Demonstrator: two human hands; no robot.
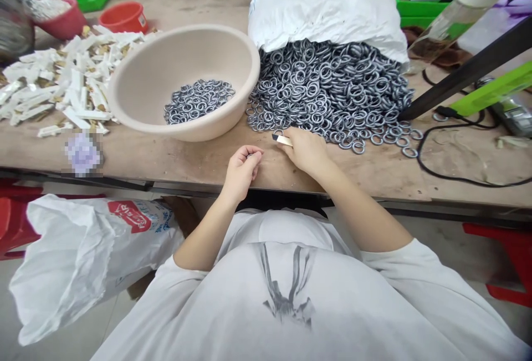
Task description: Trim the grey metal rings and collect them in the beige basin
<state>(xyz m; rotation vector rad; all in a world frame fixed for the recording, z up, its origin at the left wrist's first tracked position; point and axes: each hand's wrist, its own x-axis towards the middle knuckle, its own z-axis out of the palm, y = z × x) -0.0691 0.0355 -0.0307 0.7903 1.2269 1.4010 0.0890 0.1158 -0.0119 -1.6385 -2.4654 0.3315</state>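
My right hand (308, 150) is closed around a short cream stick with a dark tip (282, 139), its fingers at the front edge of a big heap of grey metal rings (328, 84). To its left, over the table's front edge, my left hand (241, 171) has its fingers curled together; a small dark bit shows between them, too little to name. Beyond the left hand stands a wide beige basin (141, 78), with a smaller pile of similar rings (199, 100) on its bottom. The heap spills from a white woven sack (328, 11).
White strip-like pieces (78, 84) lie heaped left of the basin, near a red bowl (122, 17). A black cable (457, 182) and a dark slanted bar (469, 70) are at right. Below the table at left hangs a white bag (83, 250).
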